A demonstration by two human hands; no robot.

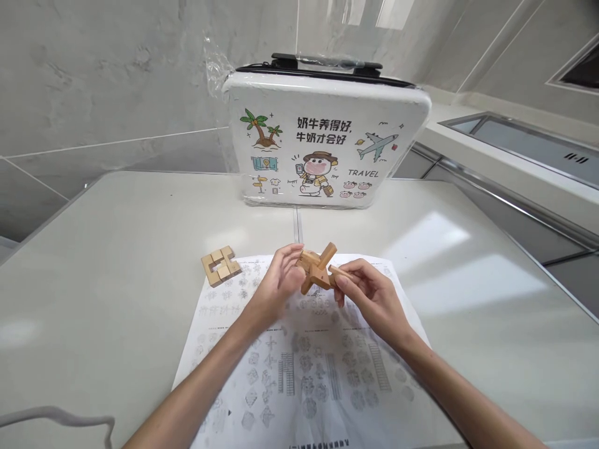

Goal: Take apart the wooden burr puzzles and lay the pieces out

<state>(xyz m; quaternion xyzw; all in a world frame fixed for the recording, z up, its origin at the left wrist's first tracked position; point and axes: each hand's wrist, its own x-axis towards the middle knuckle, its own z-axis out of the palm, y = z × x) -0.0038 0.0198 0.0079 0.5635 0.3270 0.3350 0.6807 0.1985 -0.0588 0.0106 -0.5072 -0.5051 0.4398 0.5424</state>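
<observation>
A half-built wooden burr puzzle (317,267) of crossed bars is held above a printed instruction sheet (309,368). My left hand (278,280) pinches its left side with closed fingers. Gripping a single wooden bar (340,272) at the puzzle's right side is my right hand (369,293), fingers curled. A small group of loose notched wooden pieces (220,264) lies on the table to the left, beside the sheet's top corner, apart from both hands.
A white cartoon-printed case (327,140) with a black handle stands upright at the back of the white table (116,249), against the grey wall. A sunken metal-framed panel (528,146) sits at the right. A grey cable (56,418) curls at bottom left.
</observation>
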